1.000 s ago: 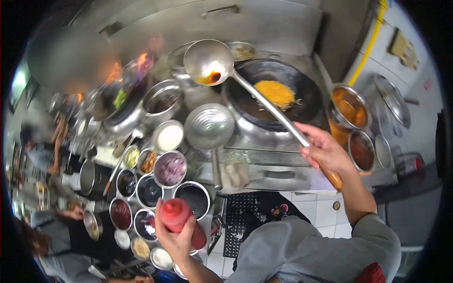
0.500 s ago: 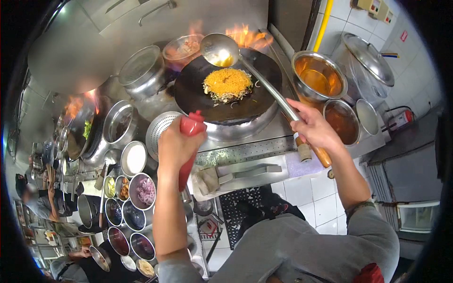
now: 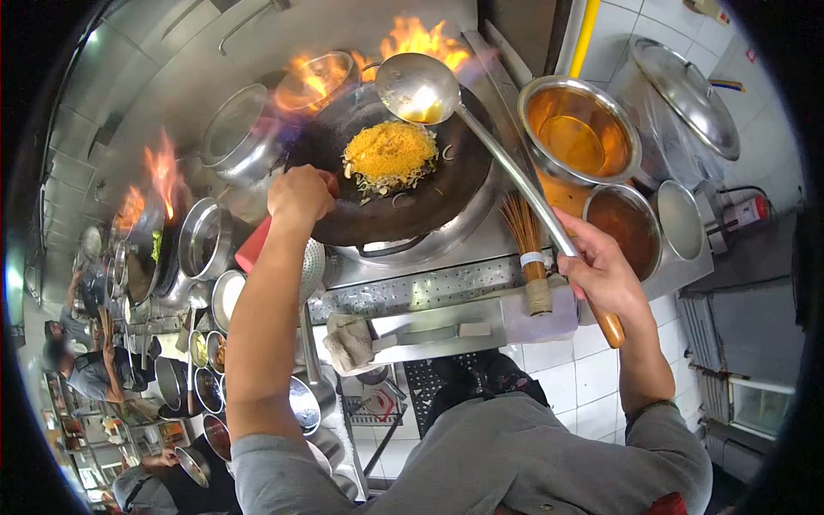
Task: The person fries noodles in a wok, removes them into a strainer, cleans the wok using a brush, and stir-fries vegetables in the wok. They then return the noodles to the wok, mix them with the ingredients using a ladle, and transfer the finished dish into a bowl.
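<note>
My left hand (image 3: 300,199) is closed around a red squeeze bottle (image 3: 252,246), tipped over the left edge of the wok (image 3: 378,221). The bottle's base shows under my forearm; its tip is mostly hidden by my fingers. My right hand (image 3: 599,259) grips the wooden-ended handle of a steel ladle (image 3: 508,163). The ladle's bowl hangs over the far side of the wok with some shiny liquid in it. A mound of yellow-orange food (image 3: 393,151) lies in the wok, with pale onion-like strips around its edges.
Flames (image 3: 422,41) rise behind the wok. To the right stand a pot of amber liquid (image 3: 577,142) and a pot of brown sauce (image 3: 625,227). A bamboo brush (image 3: 534,273) lies at the stove's front. At far left, another person (image 3: 99,373) stands near more pans.
My left hand and the bottle have moved up toward the wok, and the bottle now tilts sideways. The ladle stays over the wok; the flames behind have grown.
</note>
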